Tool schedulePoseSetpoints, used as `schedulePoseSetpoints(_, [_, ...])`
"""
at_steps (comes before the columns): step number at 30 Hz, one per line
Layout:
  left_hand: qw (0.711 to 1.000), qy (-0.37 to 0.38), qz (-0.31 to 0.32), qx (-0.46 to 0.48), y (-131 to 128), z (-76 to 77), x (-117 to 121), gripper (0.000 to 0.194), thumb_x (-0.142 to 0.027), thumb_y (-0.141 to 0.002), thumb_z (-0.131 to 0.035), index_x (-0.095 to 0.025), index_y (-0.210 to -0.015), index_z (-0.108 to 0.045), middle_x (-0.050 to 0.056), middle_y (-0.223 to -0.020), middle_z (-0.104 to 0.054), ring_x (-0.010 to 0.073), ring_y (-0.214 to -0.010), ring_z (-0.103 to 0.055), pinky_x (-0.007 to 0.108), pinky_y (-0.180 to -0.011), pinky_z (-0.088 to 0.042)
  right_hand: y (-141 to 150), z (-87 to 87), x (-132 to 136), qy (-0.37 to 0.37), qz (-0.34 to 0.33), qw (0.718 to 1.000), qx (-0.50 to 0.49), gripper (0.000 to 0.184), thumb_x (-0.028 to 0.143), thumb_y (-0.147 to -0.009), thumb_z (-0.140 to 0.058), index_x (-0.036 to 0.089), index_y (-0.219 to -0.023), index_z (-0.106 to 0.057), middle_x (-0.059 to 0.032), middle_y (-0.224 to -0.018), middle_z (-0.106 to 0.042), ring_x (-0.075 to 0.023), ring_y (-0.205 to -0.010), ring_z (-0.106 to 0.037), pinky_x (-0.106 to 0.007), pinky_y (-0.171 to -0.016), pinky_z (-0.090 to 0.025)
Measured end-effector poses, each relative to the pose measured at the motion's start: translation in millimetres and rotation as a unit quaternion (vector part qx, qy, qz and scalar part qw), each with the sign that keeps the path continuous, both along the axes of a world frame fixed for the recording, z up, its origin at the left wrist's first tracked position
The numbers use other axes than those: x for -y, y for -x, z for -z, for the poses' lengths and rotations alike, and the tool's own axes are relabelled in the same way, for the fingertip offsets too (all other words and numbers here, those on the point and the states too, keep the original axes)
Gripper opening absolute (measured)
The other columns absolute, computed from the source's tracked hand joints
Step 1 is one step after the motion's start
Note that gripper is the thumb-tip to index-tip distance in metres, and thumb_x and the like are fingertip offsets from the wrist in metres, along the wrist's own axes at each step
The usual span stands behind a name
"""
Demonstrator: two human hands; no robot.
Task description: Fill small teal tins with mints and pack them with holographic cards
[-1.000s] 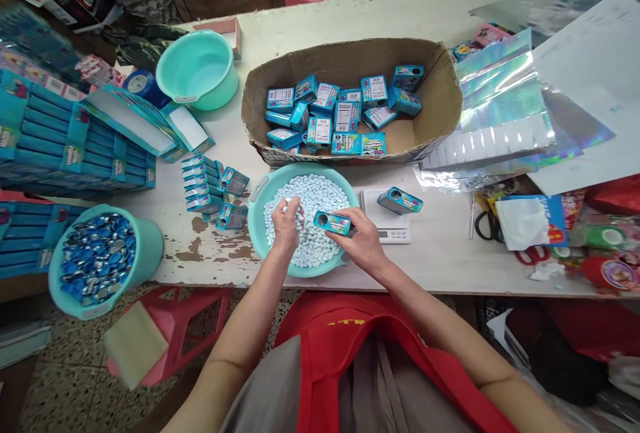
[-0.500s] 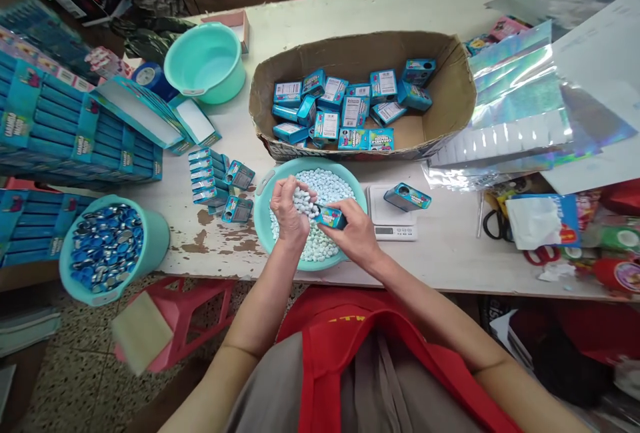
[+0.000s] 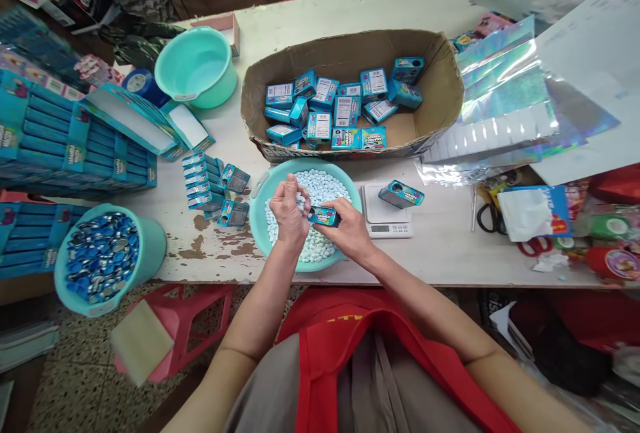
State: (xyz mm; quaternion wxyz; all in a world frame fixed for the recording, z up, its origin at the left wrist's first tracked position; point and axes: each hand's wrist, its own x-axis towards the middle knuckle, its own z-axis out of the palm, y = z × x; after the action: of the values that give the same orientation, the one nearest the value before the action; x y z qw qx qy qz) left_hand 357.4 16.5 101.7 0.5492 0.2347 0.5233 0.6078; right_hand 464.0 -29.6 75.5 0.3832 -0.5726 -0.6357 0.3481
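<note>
A turquoise basin [image 3: 257, 219] full of small pale blue and white candies [image 3: 327, 183] stands in front of me. Over it, my left hand [image 3: 289, 213] is curled around some of these candies, close to the opening of a small blue candy box [image 3: 324, 216]. That box lies tilted in my right hand [image 3: 351, 227], its open end towards my left palm. Right of the basin, another blue box [image 3: 401, 194] rests on a white kitchen scale [image 3: 387, 229]. Several similar boxes [image 3: 203, 183] are lined up left of the basin.
Behind the basin stands a cardboard box [image 3: 430, 119] holding several blue candy boxes. A bucket of blue lids [image 3: 103, 256] is at the left, near a turquoise tub [image 3: 197, 69]. Shiny foil sheets [image 3: 510, 93] and scissors [image 3: 490, 216] lie at the right.
My left hand has closed more over its candies, and fewer show in it. The blue box in my right hand has shifted slightly left against it. The whole view has shifted a little.
</note>
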Motion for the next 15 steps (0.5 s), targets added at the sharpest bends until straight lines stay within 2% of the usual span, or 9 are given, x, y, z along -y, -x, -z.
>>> schedulePoseSetpoints(4, [0.999, 0.002, 0.040, -0.003, -6.0, 0.1, 2.9, 0.045, -0.055, -0.071, -0.067, -0.017, -0.061, -0.045, -0.005, -0.052, -0.049, 0.0029, -0.034, -0.040, 0.017, -0.032, -0.022, 4.1, -2.4, -1.1, 0.008, -0.007, 1.000, 0.012, 0.022, 0.016, -0.070, -0.068, 0.023, -0.089, -0.062, -0.0029, -0.086, -0.061, -0.0211, -0.084, -0.058, -0.032, -0.074, -0.046])
schedulePoseSetpoints(8, [0.997, 0.012, 0.082, 0.001, -5.2, -6.9, 1.5, 0.045, -0.054, -0.069, -0.069, -0.017, -0.060, -0.046, -0.004, -0.051, -0.050, 0.0031, -0.034, -0.040, 0.018, -0.031, -0.020, 0.7, -5.0, -1.4, 0.020, -0.004, 1.000, -0.009, 0.021, 0.016, -0.069, -0.069, 0.024, -0.088, -0.063, -0.0020, -0.086, -0.062, -0.0209, -0.086, -0.058, -0.033, -0.076, -0.046])
schedulePoseSetpoints(12, [0.998, 0.018, 0.045, 0.042, 8.5, -15.8, -5.2, 0.041, -0.051, -0.071, -0.069, -0.018, -0.064, -0.046, -0.005, -0.053, -0.049, 0.0027, -0.035, -0.038, 0.019, -0.032, -0.020, -8.0, -3.4, 1.2, 0.019, 0.022, 0.996, -0.081, 0.031, 0.022, -0.067, -0.075, 0.025, -0.096, -0.064, -0.0019, -0.094, -0.063, -0.0214, -0.093, -0.059, -0.036, -0.083, -0.046])
schedulePoseSetpoints(15, [0.994, 0.049, 0.021, 0.097, 18.7, -15.7, -9.7, 0.038, -0.046, -0.077, -0.065, -0.019, -0.064, -0.043, -0.005, -0.054, -0.046, 0.0022, -0.037, -0.034, 0.020, -0.034, -0.021, -7.8, 0.6, 1.4, 0.018, 0.032, 0.994, -0.106, 0.032, 0.024, -0.066, -0.076, 0.025, -0.096, -0.064, -0.0022, -0.095, -0.063, -0.0210, -0.093, -0.059, -0.036, -0.084, -0.047])
